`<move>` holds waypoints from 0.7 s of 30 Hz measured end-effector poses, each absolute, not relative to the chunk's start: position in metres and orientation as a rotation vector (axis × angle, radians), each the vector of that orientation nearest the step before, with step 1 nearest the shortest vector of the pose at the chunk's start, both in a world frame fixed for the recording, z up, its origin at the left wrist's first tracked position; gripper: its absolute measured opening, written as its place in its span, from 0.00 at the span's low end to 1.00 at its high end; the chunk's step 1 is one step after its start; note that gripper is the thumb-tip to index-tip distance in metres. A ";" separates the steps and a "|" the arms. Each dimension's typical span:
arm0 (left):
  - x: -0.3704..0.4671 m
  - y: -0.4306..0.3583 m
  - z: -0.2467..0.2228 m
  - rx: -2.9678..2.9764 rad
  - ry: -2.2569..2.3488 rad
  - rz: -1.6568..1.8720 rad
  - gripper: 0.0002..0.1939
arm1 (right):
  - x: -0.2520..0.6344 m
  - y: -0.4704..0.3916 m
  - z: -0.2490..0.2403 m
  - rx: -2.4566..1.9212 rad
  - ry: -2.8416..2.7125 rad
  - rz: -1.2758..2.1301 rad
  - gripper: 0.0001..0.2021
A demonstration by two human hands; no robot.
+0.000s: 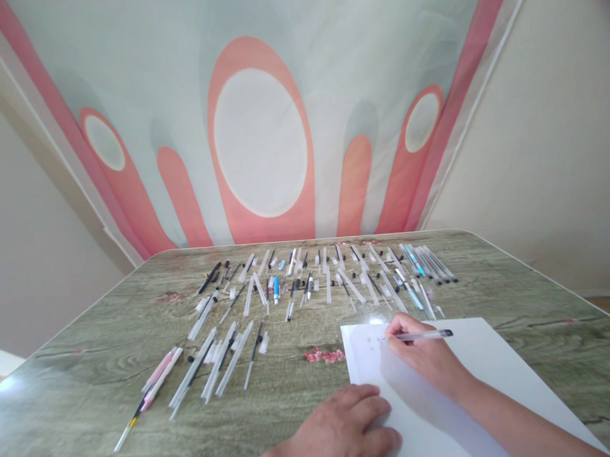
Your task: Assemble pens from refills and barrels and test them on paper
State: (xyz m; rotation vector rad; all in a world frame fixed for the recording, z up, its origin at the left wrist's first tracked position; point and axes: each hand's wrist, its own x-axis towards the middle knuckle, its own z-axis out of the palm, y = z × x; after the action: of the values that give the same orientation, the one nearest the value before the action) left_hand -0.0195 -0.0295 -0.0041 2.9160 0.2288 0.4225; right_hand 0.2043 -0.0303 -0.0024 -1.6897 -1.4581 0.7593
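Steady Sheet, Light Grip: Pen Meets Paper at a Crowded Table

A person's right hand point(422, 351) holds a pen point(429, 335) over the upper left part of a white sheet of paper point(508, 381), lower right in the frame, thumb and fingers closed around its front end. The left hand point(349, 420), bottom centre, lies palm down with its fingers a little apart at the sheet's left edge, no object visible in its grasp. Good writing here would seem to call for firm, flat pressure from that hand so the page cannot slide, while the right grips lightly and lets small finger movements guide the tip. The forearm crosses the sheet toward the lower right, and resting it without dragging should guard against a shift or a smudge; tilting the pen more upright may give a surer line. The pen slants low, its translucent, pale barrel ending in a dark tip at the right; whether the writing point touches the page is too small to tell. The paper looks smooth and plain save for a few faint marks point(376, 341) near its top left corner. Across the wood-patterned table point(153, 327), from the lower left to the centre right of the frame, lie clear barrels point(235, 359), two blue-and-white pieces and a pink-and-white pair point(160, 379)
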 end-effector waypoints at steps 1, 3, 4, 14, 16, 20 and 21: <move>-0.019 -0.030 -0.004 2.915 0.231 0.415 0.16 | 0.204 -0.031 -0.002 -1.686 -1.462 0.765 0.04; -0.019 -0.031 -0.004 2.911 0.240 0.407 0.16 | 0.204 -0.031 -0.001 -1.666 -1.475 0.774 0.04; -0.019 -0.031 -0.004 2.909 0.243 0.405 0.16 | 0.204 -0.032 0.000 -1.654 -1.481 0.776 0.04; -0.019 -0.030 -0.006 2.892 0.245 0.383 0.15 | 0.202 -0.031 0.003 -1.665 -1.448 0.762 0.04; -0.019 -0.030 -0.006 2.886 0.247 0.387 0.16 | 0.202 -0.030 0.002 -1.675 -1.448 0.758 0.04; -0.020 -0.031 -0.006 2.888 0.246 0.371 0.16 | 0.204 -0.030 0.001 -1.682 -1.434 0.752 0.04; -0.020 -0.031 -0.006 2.889 0.245 0.370 0.15 | 0.204 -0.030 0.001 -1.681 -1.431 0.750 0.04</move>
State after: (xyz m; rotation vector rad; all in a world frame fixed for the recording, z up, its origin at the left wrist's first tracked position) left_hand -0.0196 -0.0308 -0.0059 2.8888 0.2449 0.3700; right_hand 0.2038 -0.0300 0.0014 -1.6811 -1.4311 0.7500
